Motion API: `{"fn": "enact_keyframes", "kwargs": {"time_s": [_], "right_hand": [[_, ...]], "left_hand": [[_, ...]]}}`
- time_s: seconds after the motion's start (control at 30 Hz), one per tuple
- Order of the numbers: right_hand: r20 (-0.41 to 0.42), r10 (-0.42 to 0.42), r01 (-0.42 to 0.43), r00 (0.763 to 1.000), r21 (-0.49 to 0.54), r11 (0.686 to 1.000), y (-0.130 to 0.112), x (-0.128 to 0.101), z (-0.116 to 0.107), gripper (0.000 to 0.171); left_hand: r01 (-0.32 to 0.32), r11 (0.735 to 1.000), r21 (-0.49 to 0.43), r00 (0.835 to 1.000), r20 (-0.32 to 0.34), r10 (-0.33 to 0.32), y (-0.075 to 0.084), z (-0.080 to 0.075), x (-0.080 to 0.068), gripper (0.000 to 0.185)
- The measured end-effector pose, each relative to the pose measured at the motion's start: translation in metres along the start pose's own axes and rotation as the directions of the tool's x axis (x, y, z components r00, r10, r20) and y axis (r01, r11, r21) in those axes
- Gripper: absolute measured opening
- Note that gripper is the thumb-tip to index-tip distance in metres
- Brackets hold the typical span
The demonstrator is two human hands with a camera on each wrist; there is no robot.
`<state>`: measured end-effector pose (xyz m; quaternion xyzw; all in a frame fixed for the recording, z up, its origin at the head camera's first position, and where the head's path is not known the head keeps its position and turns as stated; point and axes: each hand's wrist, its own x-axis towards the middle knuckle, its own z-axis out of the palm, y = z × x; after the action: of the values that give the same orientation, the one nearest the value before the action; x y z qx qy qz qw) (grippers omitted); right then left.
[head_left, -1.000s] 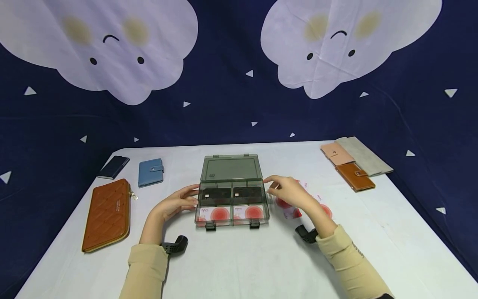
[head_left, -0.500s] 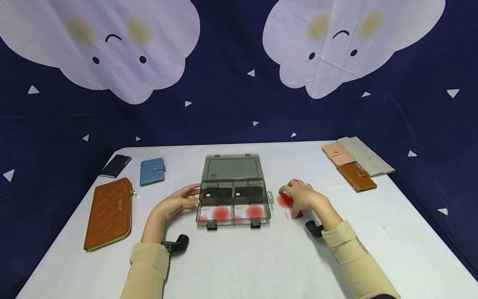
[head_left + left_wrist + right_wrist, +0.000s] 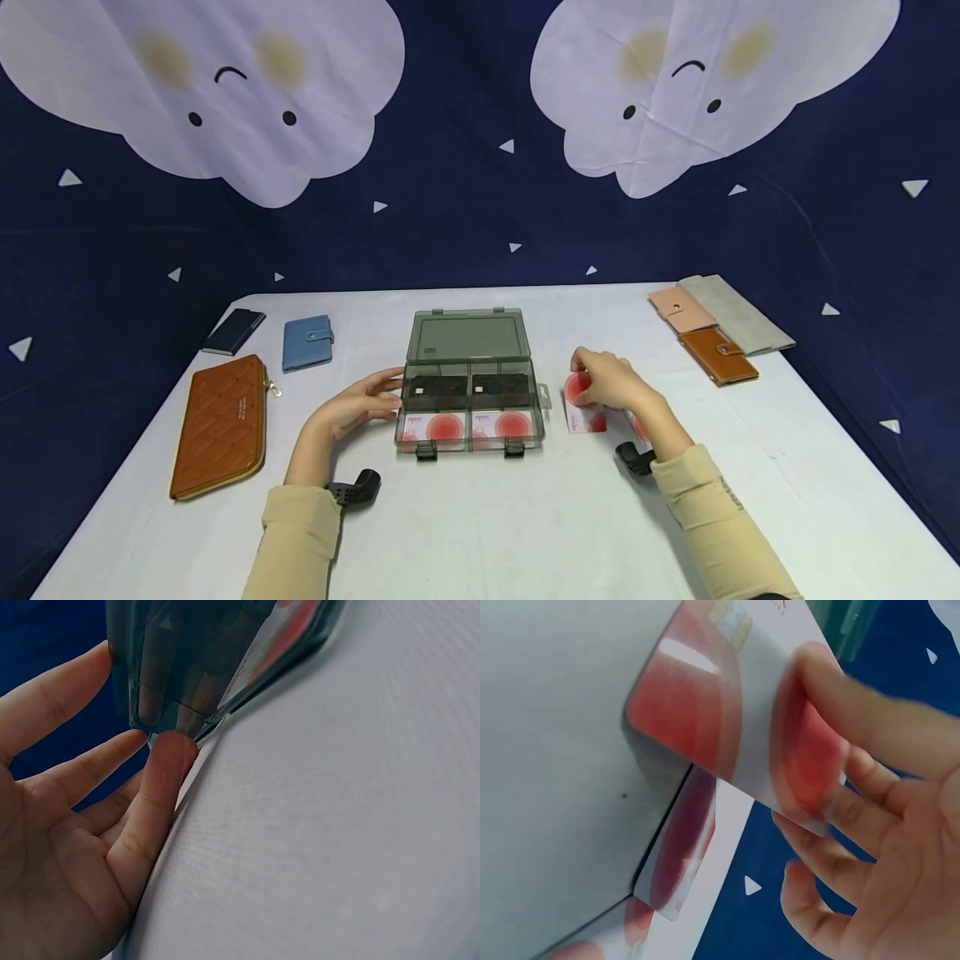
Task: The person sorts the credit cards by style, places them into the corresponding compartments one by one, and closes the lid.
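Observation:
My right hand (image 3: 611,379) pinches a red-and-white bank card (image 3: 584,418) between thumb and fingers, to the right of the box. In the right wrist view this bank card (image 3: 697,697) is tilted, with a gold chip at its top. Behind it lie more red-and-white cards (image 3: 679,847). My left hand (image 3: 360,408) rests its fingertips on the left side of a see-through grey-green plastic box (image 3: 528,442), its fingers loosely spread. The lid (image 3: 471,337) is up. Two black cards (image 3: 500,390) lie in the back compartments, red-and-white cards (image 3: 435,427) in the front ones.
On the left are a large brown zip wallet (image 3: 220,425), a blue snap wallet (image 3: 307,343) and a dark card holder (image 3: 234,332). At the far right, a pink wallet (image 3: 681,308), a brown wallet (image 3: 717,357) and a grey pouch (image 3: 735,315) lie together. A dark curtain (image 3: 450,167) hangs behind.
My right hand has moved right from the box's side to the cards on the table and taken hold of one bank card. My left hand stays at the box.

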<state>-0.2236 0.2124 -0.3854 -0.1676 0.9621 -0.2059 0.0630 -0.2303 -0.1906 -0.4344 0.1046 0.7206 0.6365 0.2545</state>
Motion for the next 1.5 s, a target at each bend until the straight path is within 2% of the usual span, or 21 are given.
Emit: {"fn": "enact_keyframes", "kwargs": {"time_s": [0.13,0.2,0.37,0.53,0.6,0.67,0.77,0.83,0.87,0.93,1.03,1.17,1.27,1.4,1.5], "right_hand": [[-0.030,0.041,-0.034,0.999,0.191,0.981,0.003,0.000,-0.005,0.023],[-0.054,0.066,-0.051,0.996,0.245,0.968,0.003,-0.001,-0.008,0.019],[-0.167,0.134,-0.083,0.977,0.280,0.956,-0.002,-0.004,-0.016,0.026],[-0.313,0.156,-0.053,0.937,0.316,0.947,-0.013,-0.007,-0.019,0.039],[-0.340,0.170,-0.028,0.925,0.386,0.922,-0.020,-0.008,-0.020,0.037],[-0.340,0.186,0.000,0.922,0.480,0.877,-0.028,-0.008,-0.020,0.034],[-0.305,0.190,0.040,0.933,0.613,0.789,-0.039,-0.008,-0.018,0.030],[-0.278,0.176,0.055,0.944,0.660,0.749,-0.045,-0.008,-0.015,0.028],[-0.264,0.165,0.062,0.950,0.679,0.732,-0.047,-0.008,-0.013,0.027],[-0.239,0.143,0.063,0.961,0.688,0.723,-0.051,-0.007,-0.008,0.024],[-0.179,0.094,0.054,0.979,0.681,0.730,-0.057,-0.005,0.000,0.019],[-0.088,-0.013,0.065,0.996,0.620,0.782,-0.065,-0.004,0.012,0.014],[-0.037,-0.094,0.098,0.995,0.548,0.831,-0.067,-0.003,0.020,0.010],[0.004,-0.164,0.149,0.986,0.397,0.906,-0.069,-0.002,0.027,0.009],[0.011,-0.206,0.195,0.979,0.280,0.940,-0.069,-0.001,0.030,0.009]], "left_hand": [[0.004,1.000,0.004,1.000,-0.002,-0.004,0.000,0.000,0.000,0.076],[0.005,1.000,0.004,1.000,-0.003,-0.005,0.000,0.000,0.001,0.076],[0.004,1.000,0.005,1.000,-0.002,-0.004,0.000,0.000,0.001,0.075],[0.002,1.000,0.010,1.000,0.003,-0.002,0.000,0.000,0.001,0.075],[0.002,1.000,0.013,1.000,0.003,-0.002,0.000,0.000,0.001,0.075],[0.001,1.000,0.013,1.000,0.003,-0.001,0.000,0.000,0.001,0.075],[0.002,1.000,0.013,1.000,0.001,-0.002,0.000,0.000,0.001,0.075],[0.002,1.000,0.013,1.000,0.001,-0.002,0.000,0.000,0.001,0.075],[0.004,1.000,0.015,1.000,0.001,-0.004,0.000,0.000,0.001,0.075],[0.007,1.000,0.016,1.000,-0.002,-0.007,0.000,0.000,0.001,0.075],[0.011,1.000,0.015,1.000,-0.005,-0.011,0.000,0.000,0.000,0.074],[0.011,1.000,0.014,1.000,-0.007,-0.011,0.000,0.000,0.000,0.074],[0.008,1.000,0.013,1.000,-0.004,-0.007,0.000,0.000,0.000,0.075],[0.007,1.000,0.007,1.000,-0.002,-0.007,0.000,0.000,0.001,0.075],[0.008,1.000,0.000,1.000,-0.004,-0.008,0.000,0.000,0.000,0.076]]}}
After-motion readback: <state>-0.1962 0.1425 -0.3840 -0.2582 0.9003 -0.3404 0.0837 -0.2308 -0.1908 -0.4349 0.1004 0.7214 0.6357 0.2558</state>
